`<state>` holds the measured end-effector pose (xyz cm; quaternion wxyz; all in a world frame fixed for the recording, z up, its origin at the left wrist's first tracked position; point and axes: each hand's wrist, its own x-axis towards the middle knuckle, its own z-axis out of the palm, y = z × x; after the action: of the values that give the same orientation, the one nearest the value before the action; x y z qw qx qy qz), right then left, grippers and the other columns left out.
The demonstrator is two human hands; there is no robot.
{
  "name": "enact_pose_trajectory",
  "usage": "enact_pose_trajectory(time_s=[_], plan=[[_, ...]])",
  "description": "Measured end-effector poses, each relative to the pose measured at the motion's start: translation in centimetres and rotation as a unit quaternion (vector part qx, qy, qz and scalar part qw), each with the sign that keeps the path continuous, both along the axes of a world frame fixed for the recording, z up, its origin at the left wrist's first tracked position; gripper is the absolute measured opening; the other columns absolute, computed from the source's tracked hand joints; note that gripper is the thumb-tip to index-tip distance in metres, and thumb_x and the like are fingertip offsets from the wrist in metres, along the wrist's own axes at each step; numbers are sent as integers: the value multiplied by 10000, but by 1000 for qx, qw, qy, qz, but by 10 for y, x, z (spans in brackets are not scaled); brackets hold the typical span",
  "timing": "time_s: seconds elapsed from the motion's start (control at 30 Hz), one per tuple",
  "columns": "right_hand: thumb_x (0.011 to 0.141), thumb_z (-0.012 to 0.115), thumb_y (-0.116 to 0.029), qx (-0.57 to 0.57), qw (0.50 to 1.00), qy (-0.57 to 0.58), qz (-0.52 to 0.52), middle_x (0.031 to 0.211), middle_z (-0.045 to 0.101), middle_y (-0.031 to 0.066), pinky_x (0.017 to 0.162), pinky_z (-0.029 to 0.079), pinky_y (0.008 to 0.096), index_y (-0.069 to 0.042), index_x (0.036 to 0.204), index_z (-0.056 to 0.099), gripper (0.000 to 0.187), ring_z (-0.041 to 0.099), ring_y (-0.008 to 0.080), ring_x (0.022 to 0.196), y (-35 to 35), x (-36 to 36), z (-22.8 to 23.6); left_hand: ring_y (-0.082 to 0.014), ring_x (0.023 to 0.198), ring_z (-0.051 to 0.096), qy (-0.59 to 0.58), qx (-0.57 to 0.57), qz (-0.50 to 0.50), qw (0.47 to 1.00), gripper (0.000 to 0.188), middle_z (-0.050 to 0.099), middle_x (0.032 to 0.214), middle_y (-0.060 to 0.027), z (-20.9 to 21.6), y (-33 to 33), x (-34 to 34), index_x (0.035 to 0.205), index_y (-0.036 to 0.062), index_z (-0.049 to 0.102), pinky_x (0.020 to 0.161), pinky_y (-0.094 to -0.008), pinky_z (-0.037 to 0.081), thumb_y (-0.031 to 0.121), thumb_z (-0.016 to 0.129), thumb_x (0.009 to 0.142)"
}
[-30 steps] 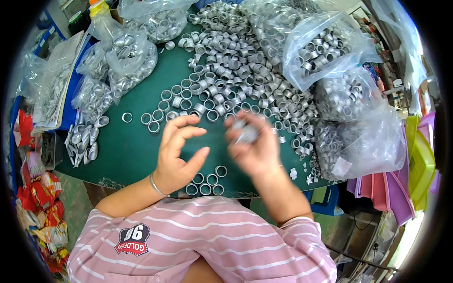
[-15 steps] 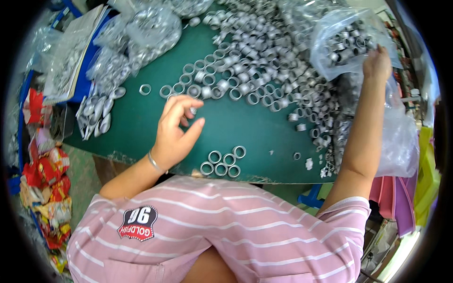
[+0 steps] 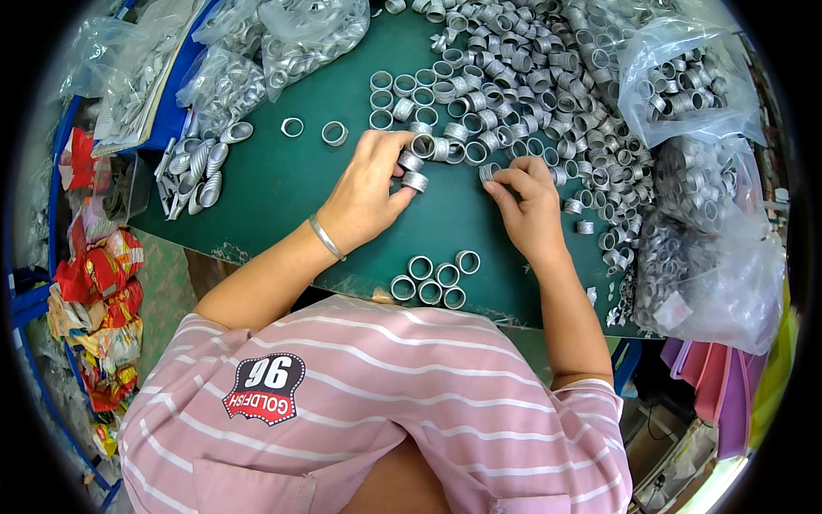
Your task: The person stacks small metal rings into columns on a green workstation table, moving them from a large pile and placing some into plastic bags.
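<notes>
Short grey metal threaded rings lie in a large heap (image 3: 522,60) across the far middle and right of the green table (image 3: 300,218). My left hand (image 3: 364,184) is closed on metal rings (image 3: 414,182), one at the thumb and another by the fingers, at the near edge of the spread. My right hand (image 3: 531,206) pinches a single metal ring (image 3: 489,172) between thumb and fingertips, just in front of the heap. Close to the near table edge, a small group of rings (image 3: 447,275) stands on end with their round openings facing up.
A clear bag of rings (image 3: 685,86) lies open at the far right, with more bags (image 3: 702,283) below it. Bagged metal parts (image 3: 312,43) sit at the far left, above several loose silver spoon-like pieces (image 3: 197,171). Red and yellow wrappers (image 3: 107,274) fill the left side.
My right hand has come from the bag at the far right to the heap's near edge and now pinches a ring. My left hand has moved right and now grips rings at the spread.
</notes>
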<state>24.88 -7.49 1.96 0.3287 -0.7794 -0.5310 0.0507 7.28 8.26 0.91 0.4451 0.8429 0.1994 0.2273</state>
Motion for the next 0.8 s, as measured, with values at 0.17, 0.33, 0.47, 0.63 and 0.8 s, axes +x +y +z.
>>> enact_pose_trajectory(time_s=[0.17, 0.33, 0.47, 0.63, 0.8], plan=[[819, 643, 12, 87, 864, 496, -10, 1086, 598, 111, 772, 492, 253, 19, 889, 611, 78, 582, 125, 888, -14, -22, -3, -158, 797, 532, 8, 167, 37, 985, 497, 450, 1132, -111, 0, -2, -6, 1183, 44, 490, 668, -239, 460, -38, 645, 718], [777, 612, 123, 191, 798, 570, 39, 1139, 566, 181, 841, 485, 282, -9, 983, 499, 270, 566, 182, 999, -15, -39, -3, -122, 791, 523, -77, 58, 26, 995, 371, 497, 1098, -94, 13, -15, -7, 1117, 31, 517, 656, -215, 439, -16, 637, 769], [756, 593, 159, 219, 808, 541, 74, 1156, 551, 176, 878, 473, 304, -17, 1010, 472, 331, 545, 216, 1077, -13, -49, 0, -88, 869, 549, -78, -371, -90, 921, 278, 534, 1032, -54, 15, -27, -8, 1073, 4, 543, 679, -206, 466, 13, 653, 817], [786, 557, 131, 196, 877, 430, 83, 1166, 539, 141, 895, 460, 305, -1, 1087, 479, 338, 526, 217, 1115, -9, -62, 3, -117, 917, 572, -108, -351, -122, 922, 142, 518, 1082, -83, 8, -28, -8, 918, -30, 612, 744, -233, 512, -19, 674, 791], [814, 633, 23, 112, 862, 491, 54, 1148, 532, 96, 811, 492, 267, 23, 1158, 512, 364, 562, 155, 974, -3, -61, 7, -135, 913, 578, -92, -220, -91, 967, 149, 511, 1079, -102, 14, -25, -16, 899, -35, 612, 763, -247, 521, -46, 676, 765]])
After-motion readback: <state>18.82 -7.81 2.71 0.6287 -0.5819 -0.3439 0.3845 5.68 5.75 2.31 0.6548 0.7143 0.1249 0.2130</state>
